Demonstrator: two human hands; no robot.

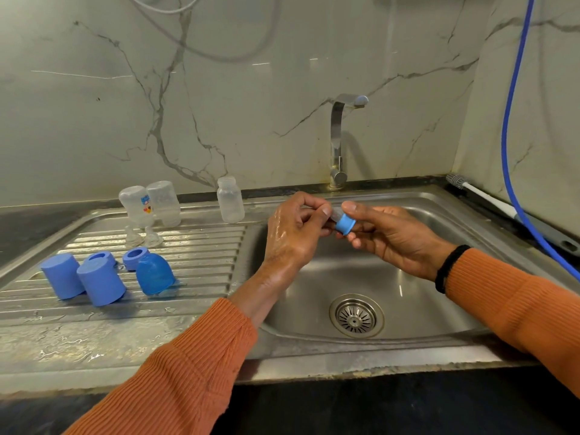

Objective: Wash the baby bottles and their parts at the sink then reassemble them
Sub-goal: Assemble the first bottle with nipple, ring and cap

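Note:
Over the sink basin (408, 277) my right hand (395, 238) grips a blue screw ring (344, 224) with a clear teat (335, 214) in it. My left hand (295, 233), wet, pinches the teat's tip. On the draining board (194, 277) stand three clear bottles: two upside down (138, 206) (164, 202) and one upright (230, 200). Two loose clear teats (131, 237) (153, 237) sit before them. Nearer are three blue caps (62, 275) (100, 285) (154, 274) and two blue rings (102, 256) (135, 257).
A steel tap (339, 142) stands behind the basin, not running. A bottle brush (480, 196) lies on the dark ledge at the back right, with a blue hose (510, 127) hanging over it. The drain strainer (356, 315) is in the basin floor. Water pools on the counter front left.

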